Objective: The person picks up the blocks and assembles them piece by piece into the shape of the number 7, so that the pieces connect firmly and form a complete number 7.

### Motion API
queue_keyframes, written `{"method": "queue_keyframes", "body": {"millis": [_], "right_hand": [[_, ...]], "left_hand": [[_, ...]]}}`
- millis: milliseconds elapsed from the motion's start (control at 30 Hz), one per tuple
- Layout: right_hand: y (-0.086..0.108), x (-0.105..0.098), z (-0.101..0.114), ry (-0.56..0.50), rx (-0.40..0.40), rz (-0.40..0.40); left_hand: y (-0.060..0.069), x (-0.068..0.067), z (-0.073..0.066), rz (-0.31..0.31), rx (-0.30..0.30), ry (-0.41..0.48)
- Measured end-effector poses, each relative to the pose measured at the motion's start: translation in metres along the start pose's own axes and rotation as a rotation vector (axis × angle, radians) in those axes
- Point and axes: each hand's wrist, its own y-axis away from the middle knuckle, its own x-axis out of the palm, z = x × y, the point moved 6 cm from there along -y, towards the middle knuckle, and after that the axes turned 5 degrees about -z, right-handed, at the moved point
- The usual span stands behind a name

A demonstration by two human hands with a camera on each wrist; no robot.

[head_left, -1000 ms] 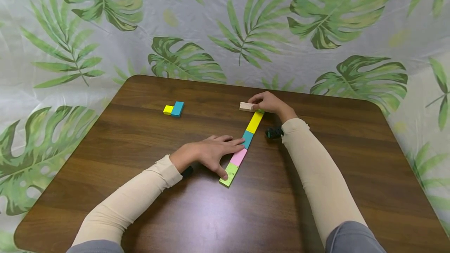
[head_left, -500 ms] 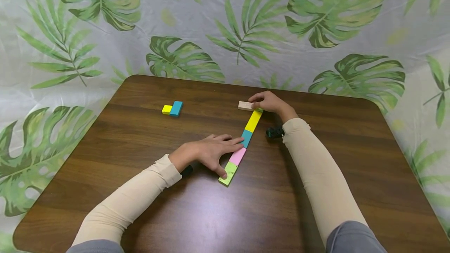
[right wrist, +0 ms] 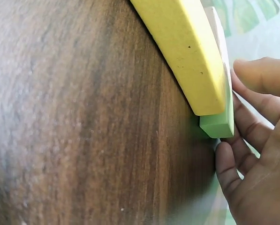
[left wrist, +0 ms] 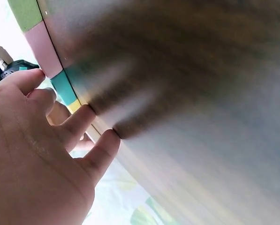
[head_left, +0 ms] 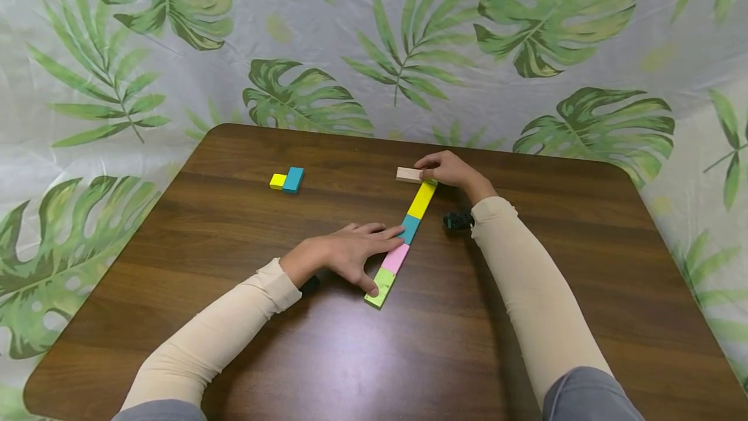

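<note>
A straight row of flat blocks runs away from me: a light green block (head_left: 383, 281), a pink block (head_left: 396, 258), a teal block (head_left: 411, 229) and a yellow block (head_left: 422, 201). My left hand (head_left: 352, 254) lies along its left side with fingers spread; the thumb rests on the light green block and fingertips touch around the teal and pink ones. At the far end my right hand (head_left: 450, 170) holds another green block (right wrist: 218, 125), thumb on the near side and fingers behind. That block is partly hidden. A pale wooden block (head_left: 408, 175) extends left from it.
Back left on the brown table (head_left: 234, 213) lie a small yellow block (head_left: 278, 181) and a blue block (head_left: 293, 180), touching. A leaf-patterned cloth (head_left: 327, 38) hangs behind the table's far edge. A dark wrist camera (head_left: 458, 220) sits under the right wrist.
The whole head view has shifted very slightly. Both hands and all the blocks keep the same places relative to one another.
</note>
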Motion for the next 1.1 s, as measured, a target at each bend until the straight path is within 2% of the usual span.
{"method": "queue_keyframes", "body": {"millis": [133, 233, 433, 533, 633, 767, 967, 1100], "right_hand": [[0.002, -0.002, -0.004, 0.001, 0.02, -0.01], [0.004, -0.004, -0.007, -0.006, 0.035, -0.01], [0.007, -0.006, -0.01, -0.001, 0.032, 0.01], [0.006, -0.006, -0.012, 0.008, 0.026, 0.014], [0.006, -0.005, -0.014, 0.014, 0.021, 0.014], [0.007, -0.004, -0.015, 0.01, 0.019, 0.012], [0.007, -0.002, -0.012, -0.002, 0.008, 0.016], [0.007, -0.004, -0.011, 0.0, 0.014, 0.001]], "left_hand": [[0.001, -0.004, 0.004, -0.03, 0.004, 0.055], [0.007, -0.012, 0.014, -0.097, 0.005, 0.114], [0.033, -0.036, 0.043, -0.251, -0.009, 0.189], [0.048, -0.045, 0.053, -0.3, -0.027, 0.217], [0.058, -0.05, 0.061, -0.322, -0.052, 0.247], [0.066, -0.05, 0.068, -0.332, -0.083, 0.275], [0.07, -0.043, 0.074, -0.322, -0.108, 0.294], [0.07, -0.044, 0.075, -0.321, -0.118, 0.301]]}}
